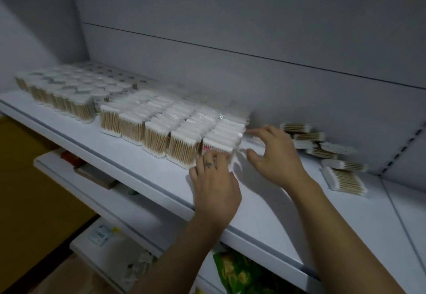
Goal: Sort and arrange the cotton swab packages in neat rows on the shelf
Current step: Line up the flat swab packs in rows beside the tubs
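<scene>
Both hands at work near centre of frame, head view. Sets left hand (pixel 214 185) against front package (pixel 215 148) of rightmost row (pixel 228 130), fingers bent, tips on its face; cannot tell whether gripping or only pressing. Hovers right hand (pixel 274 155) just right of that row, fingers spread and loosely bent, holding nothing. Reaches forefinger toward the row's side; too blurred to tell whether touching.

Shows, on white shelf (pixel 138 162), arranged packages (pixel 161 127) standing upright left of centre, five rows across the front, running back toward the rear wall. Shows rounded packs (pixel 64 91) beyond them, upper left. Shows unsorted stock at centre right: loose pile (pixel 320 146) tumbled near the rear wall, sticks mostly lying left to right, and one flat package (pixel 343 179) in front of it, just apart.

Judging the coming move: turns on the pile lying right of both hands, past the right hand, well apart from the left. Favours the right hand for the pick, being nearer. Probably calls for tipping each package from lying to standing, in line with the row.

Shows lower shelves and green bag (pixel 235 270) at bottom of frame.
</scene>
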Action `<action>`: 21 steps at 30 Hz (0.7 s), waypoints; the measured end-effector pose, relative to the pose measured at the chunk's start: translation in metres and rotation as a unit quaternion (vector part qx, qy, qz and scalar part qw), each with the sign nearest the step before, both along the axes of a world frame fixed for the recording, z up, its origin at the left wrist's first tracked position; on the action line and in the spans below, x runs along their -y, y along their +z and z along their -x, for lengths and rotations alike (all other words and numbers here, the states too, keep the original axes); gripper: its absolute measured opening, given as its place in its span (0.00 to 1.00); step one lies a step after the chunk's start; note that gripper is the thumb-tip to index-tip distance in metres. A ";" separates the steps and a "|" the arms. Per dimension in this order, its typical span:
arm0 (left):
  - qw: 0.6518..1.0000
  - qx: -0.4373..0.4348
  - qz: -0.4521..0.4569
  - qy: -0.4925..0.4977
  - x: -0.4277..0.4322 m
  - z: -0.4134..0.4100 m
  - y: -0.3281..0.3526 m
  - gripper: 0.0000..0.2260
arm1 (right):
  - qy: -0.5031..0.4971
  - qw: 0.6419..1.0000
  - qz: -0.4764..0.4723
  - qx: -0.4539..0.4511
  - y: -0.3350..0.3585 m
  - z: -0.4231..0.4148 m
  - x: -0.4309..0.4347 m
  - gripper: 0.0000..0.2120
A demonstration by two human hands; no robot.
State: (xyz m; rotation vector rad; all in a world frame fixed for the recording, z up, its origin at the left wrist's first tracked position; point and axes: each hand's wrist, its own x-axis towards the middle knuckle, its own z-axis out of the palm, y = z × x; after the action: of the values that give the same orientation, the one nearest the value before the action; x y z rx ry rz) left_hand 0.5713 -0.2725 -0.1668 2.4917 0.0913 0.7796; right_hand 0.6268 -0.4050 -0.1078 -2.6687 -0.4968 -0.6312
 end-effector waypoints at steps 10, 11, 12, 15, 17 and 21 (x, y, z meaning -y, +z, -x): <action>0.975 0.008 -0.131 -0.179 0.018 0.000 -0.007 0.15 | -0.362 0.905 0.095 -0.205 -0.037 0.043 0.130 0.30; 0.975 0.002 -0.126 -0.184 0.017 -0.001 -0.008 0.16 | -0.336 0.918 0.094 -0.189 -0.039 0.049 0.129 0.28; 0.973 0.002 -0.124 -0.193 0.016 -0.001 -0.008 0.16 | -0.299 0.935 0.092 -0.167 -0.040 0.053 0.125 0.26; 0.966 -0.003 -0.116 -0.230 0.016 0.000 -0.010 0.18 | -0.167 0.976 0.024 -0.137 -0.037 0.065 0.101 0.22; 0.965 -0.033 -0.087 -0.243 0.015 -0.001 -0.012 0.21 | -0.091 0.985 -0.048 -0.141 -0.041 0.072 0.085 0.19; 0.963 -0.071 -0.091 -0.245 0.013 -0.004 -0.013 0.25 | -0.114 0.985 -0.117 -0.059 -0.044 0.076 0.075 0.11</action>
State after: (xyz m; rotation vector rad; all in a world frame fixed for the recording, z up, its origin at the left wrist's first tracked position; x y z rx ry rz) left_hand 0.5749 -0.2858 -0.1794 2.5749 -0.5496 0.4133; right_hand 0.5508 -0.4801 -0.1516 -2.5372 -0.0777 -0.5506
